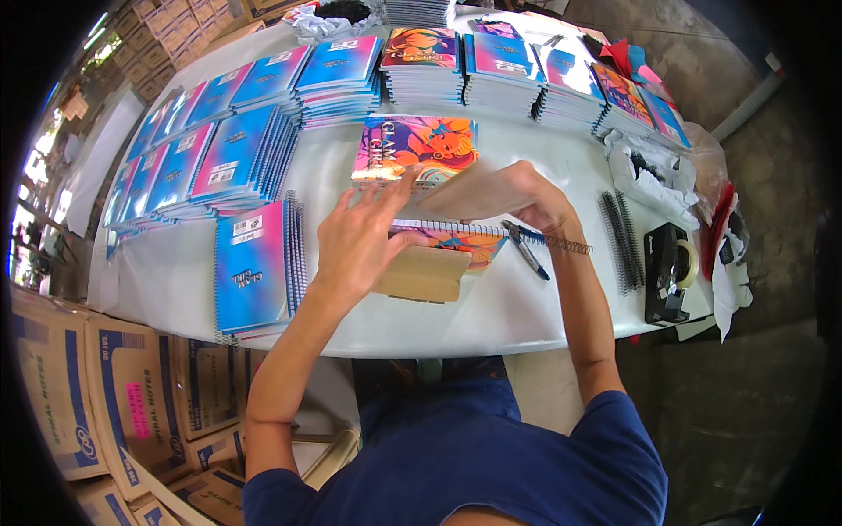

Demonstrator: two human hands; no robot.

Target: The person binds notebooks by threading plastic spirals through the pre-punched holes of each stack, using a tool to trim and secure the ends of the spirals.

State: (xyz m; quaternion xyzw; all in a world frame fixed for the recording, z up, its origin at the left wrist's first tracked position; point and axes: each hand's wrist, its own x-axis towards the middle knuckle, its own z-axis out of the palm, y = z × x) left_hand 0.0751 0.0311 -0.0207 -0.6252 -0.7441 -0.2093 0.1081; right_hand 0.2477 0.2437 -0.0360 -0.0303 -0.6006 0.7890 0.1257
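Notebook (pixel 482 250) near tool (pixel 530 256); coils (pixel 621 241), tape dispenser (pixel 661 267) right; notebook stacks (pixel 337 81) behind.

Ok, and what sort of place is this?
Probably a notebook-binding or packing workshop: stacks of spiral notebooks line the far side of the table, loose black coils lie toward its right, and cardboard cartons are piled at lower left.

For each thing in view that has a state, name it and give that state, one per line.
Handled notebook: coil protruding rightward
Sheet: raised in the right hand, blurred
Pliers: lying down
Loose coils: lying side by side
Tape dispenser: loaded
Notebook stacks: closed
Cartons: stacked
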